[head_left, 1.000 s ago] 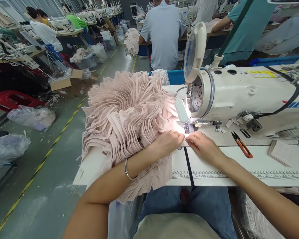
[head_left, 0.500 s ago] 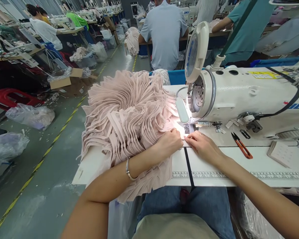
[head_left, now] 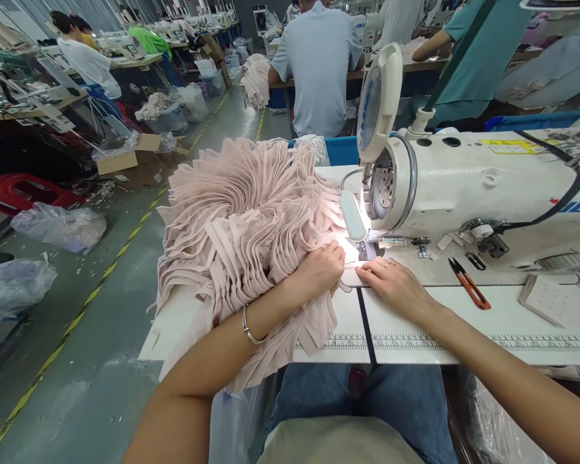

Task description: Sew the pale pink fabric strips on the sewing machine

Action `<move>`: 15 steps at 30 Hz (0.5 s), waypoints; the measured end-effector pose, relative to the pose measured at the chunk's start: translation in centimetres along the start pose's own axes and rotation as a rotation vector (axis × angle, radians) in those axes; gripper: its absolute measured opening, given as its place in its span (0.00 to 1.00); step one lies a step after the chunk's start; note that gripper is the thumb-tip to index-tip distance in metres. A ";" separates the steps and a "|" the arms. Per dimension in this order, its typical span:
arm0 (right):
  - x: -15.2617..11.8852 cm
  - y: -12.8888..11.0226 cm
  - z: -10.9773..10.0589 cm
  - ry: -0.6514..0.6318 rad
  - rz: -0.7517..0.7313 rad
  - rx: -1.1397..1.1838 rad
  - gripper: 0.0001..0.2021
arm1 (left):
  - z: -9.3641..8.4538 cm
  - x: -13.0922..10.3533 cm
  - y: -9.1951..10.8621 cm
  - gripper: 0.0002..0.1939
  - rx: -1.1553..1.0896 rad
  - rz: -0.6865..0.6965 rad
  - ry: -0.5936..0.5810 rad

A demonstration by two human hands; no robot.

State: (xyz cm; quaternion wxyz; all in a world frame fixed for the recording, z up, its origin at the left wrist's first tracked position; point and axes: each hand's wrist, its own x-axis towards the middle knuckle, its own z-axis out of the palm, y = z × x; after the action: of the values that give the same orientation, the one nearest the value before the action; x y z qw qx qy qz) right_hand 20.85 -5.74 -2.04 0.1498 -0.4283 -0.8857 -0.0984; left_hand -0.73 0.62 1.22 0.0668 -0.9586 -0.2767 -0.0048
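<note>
A large bundle of pale pink fabric pieces (head_left: 241,212) lies piled on the left of the white sewing table. My left hand (head_left: 325,265) is closed on pink fabric at the bundle's right edge, left of the needle area. Just in front of the presser foot (head_left: 362,250), my right hand (head_left: 386,278) has its fingers pressed together near the end of a thin pink strip; what they pinch is too small to tell. The white sewing machine (head_left: 464,187) stands behind my right hand, its lamp lighting the needle area.
Orange-handled thread snips (head_left: 470,283) and a stack of pale cards (head_left: 548,299) lie to the right. A ruler strip (head_left: 415,341) runs along the table's front edge. A round magnifier (head_left: 379,103) stands above the machine head. Beyond, a person in a light blue shirt (head_left: 316,71) sits.
My left hand has moved left, away from the needle area, and the fabric by it has shifted. A gap has opened between my hands. My right hand has barely moved.
</note>
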 end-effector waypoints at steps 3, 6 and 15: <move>0.1 0.0 0.0 0.002 -0.018 -0.020 0.16 | -0.5 0.2 -0.3 0.11 -0.022 -0.012 0.005; 0.2 -0.1 -0.1 0.012 -0.025 -0.018 0.15 | -0.7 0.3 -0.5 0.12 -0.060 -0.034 0.013; -0.1 0.0 0.1 -0.011 -0.006 -0.006 0.16 | -0.2 0.4 -0.2 0.12 -0.089 -0.021 0.006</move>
State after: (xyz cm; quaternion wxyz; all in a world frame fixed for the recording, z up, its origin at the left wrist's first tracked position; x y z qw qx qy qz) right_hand 20.92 -5.82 -2.14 0.1433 -0.4268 -0.8874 -0.0989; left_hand -0.47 1.02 1.45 0.0247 -0.9577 -0.2861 -0.0206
